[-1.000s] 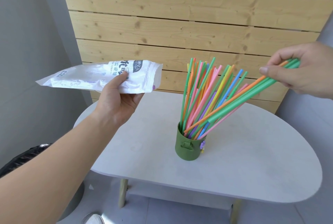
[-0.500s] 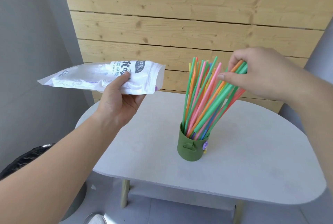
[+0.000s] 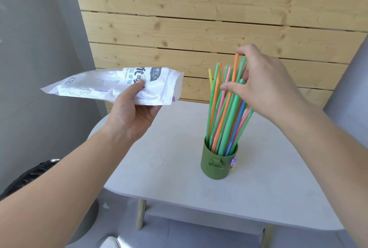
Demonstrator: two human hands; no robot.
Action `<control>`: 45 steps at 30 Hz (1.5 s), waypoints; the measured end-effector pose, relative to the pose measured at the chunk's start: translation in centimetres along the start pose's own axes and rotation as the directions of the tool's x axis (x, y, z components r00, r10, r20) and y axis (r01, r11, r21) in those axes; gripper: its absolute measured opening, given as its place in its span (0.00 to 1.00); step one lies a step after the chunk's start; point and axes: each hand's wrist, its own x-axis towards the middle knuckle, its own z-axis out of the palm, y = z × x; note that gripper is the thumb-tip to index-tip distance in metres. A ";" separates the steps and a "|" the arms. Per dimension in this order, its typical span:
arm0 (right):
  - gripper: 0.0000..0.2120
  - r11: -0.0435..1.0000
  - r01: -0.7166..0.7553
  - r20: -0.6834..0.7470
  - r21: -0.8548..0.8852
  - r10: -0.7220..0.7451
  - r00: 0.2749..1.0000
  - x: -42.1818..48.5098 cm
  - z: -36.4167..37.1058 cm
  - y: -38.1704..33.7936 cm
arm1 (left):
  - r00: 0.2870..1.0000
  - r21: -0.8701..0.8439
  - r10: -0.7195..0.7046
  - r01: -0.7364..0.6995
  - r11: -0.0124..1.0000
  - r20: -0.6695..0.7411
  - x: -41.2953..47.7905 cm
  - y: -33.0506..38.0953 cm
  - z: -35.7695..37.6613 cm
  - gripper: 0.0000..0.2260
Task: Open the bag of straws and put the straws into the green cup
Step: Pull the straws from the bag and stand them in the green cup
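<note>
A green cup (image 3: 218,163) stands upright on the white table (image 3: 163,160), right of centre. Several coloured straws (image 3: 225,112) stand in it, bunched nearly upright. My right hand (image 3: 258,84) is around their upper ends, thumb in front and fingers behind, gripping the bunch. My left hand (image 3: 131,114) holds the white printed straw bag (image 3: 111,86) flat in the air to the left of the cup, with its open mouth toward the straws. The bag looks flat and mostly empty; its inside is hidden.
A wooden slat wall (image 3: 199,18) rises right behind the table. A grey wall is on the left. A bin with a black liner (image 3: 29,176) stands on the floor at the lower left. The table's front edge is rounded, with wooden legs (image 3: 141,214) below.
My right hand has moved left, swinging the tilted straws upright and gathering them with the rest in the cup. The bag in my left hand has barely moved.
</note>
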 end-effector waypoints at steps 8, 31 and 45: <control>0.37 0.998 -0.033 0.000 0.059 0.033 0.999 -0.9 0.6 0.2 | 1.000 0.002 0.001 -0.001 1.000 -0.004 -0.3 0.1 0.4 0.04; 0.16 0.968 0.100 -0.314 0.232 -0.022 0.949 -2.2 -1.1 -0.9 | 0.999 -0.037 0.008 -0.006 0.999 0.054 -1.6 0.5 1.6 0.04; 0.40 -0.215 -0.761 0.787 0.612 0.255 0.561 -5.3 4.0 -7.4 | 0.918 0.470 0.145 -0.319 0.823 0.369 -1.9 1.0 2.8 0.16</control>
